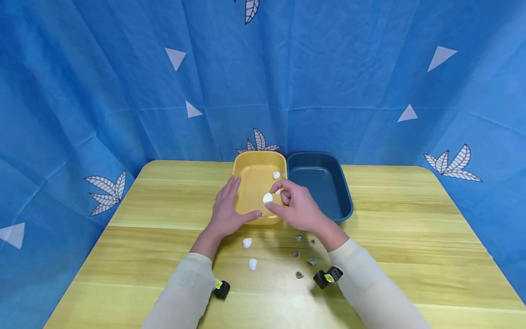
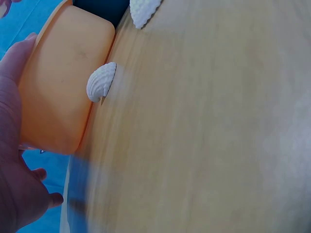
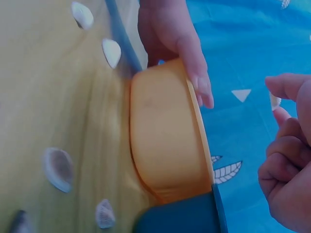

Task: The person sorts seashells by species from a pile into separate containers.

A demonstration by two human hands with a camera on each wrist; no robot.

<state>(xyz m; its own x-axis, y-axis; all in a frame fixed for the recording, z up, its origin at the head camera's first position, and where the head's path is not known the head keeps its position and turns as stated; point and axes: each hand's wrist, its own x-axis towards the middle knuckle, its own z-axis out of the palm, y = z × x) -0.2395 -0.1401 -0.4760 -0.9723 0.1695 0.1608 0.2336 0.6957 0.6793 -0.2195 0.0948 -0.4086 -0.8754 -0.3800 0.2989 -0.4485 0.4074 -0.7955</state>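
My right hand (image 1: pixel 302 205) pinches a white seashell (image 1: pixel 268 198) between thumb and index finger, over the front part of a yellow plastic tray (image 1: pixel 248 183). In the right wrist view the pinched shell (image 3: pixel 275 101) shows edge-on, above the rim, with the other fingers curled in. My left hand (image 1: pixel 225 214) is spread at the tray's left front corner, its fingers along the left side and its thumb over the front rim. Inside the tray lies a white shell (image 1: pixel 276 175), with another partly hidden behind the right fingers.
A dark blue tray (image 1: pixel 316 187) stands against the yellow one's right side. Nearer on the wooden table lie two white shells, one at the back (image 1: pixel 247 242) and one in front (image 1: pixel 252 264). Several small brownish shells (image 1: pixel 297 254) are scattered to their right. A blue curtain (image 1: pixel 287 82) hangs behind.
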